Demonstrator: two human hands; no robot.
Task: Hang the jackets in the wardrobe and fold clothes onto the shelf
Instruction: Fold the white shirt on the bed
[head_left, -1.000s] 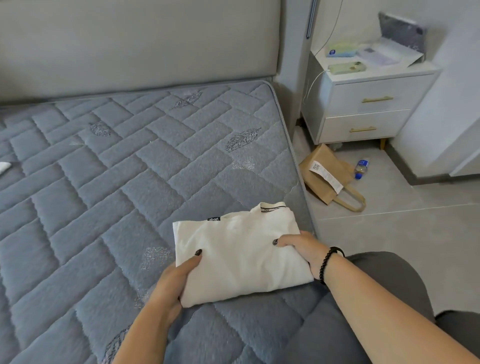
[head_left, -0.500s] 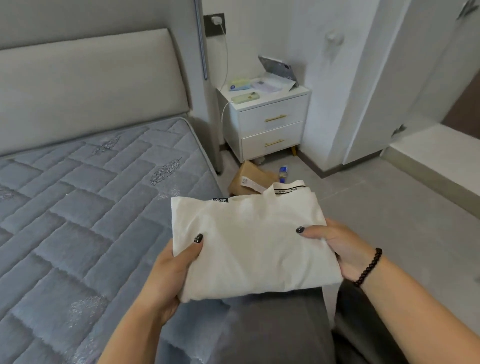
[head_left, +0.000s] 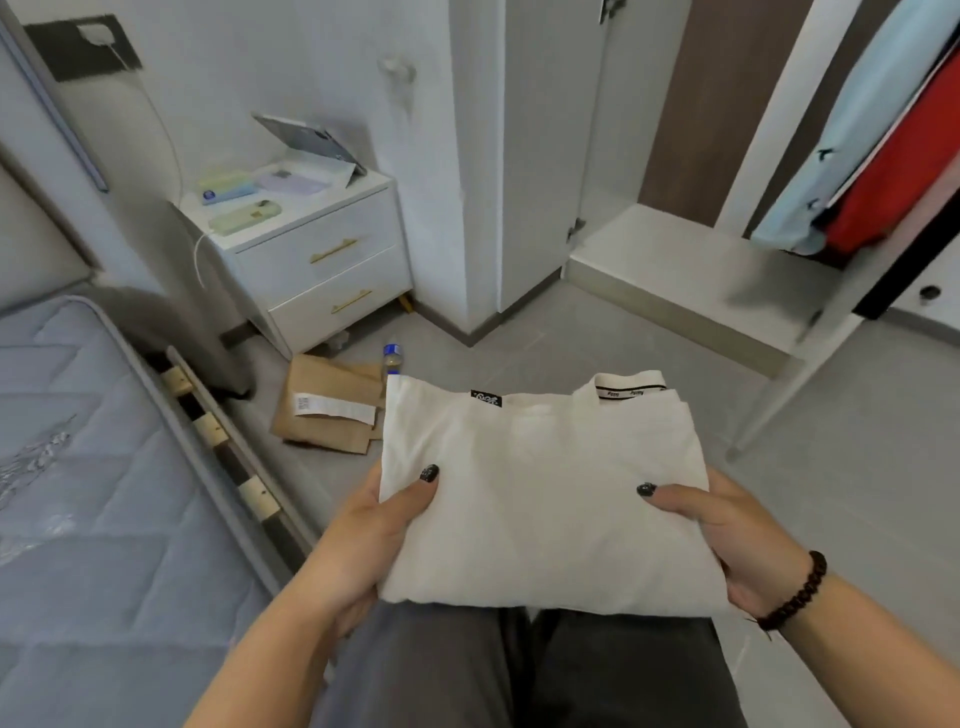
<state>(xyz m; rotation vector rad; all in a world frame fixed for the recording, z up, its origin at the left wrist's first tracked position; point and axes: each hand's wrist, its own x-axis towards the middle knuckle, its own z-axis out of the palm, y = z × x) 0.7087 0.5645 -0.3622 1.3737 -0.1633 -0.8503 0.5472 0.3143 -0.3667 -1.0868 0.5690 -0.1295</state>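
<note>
A folded white garment (head_left: 540, 499) with a small black label is held level in front of me, over the floor. My left hand (head_left: 363, 535) grips its left edge, thumb on top. My right hand (head_left: 727, 540), with a dark bead bracelet, grips its right edge the same way. The open wardrobe (head_left: 675, 254) stands ahead to the right, with a pale low shelf at its bottom. A light blue jacket (head_left: 852, 135) and a red garment (head_left: 893, 171) hang inside it at the upper right.
The grey quilted mattress (head_left: 93, 519) lies at my left. A white nightstand (head_left: 317, 260) with small items stands by the wall. A brown paper bag (head_left: 327, 410) and a small bottle (head_left: 393, 358) lie on the grey floor. An open white wardrobe door (head_left: 530, 156) stands ahead.
I lifted the folded white garment off the mattress with both hands and turned right, away from the bed. The wardrobe has come into view.
</note>
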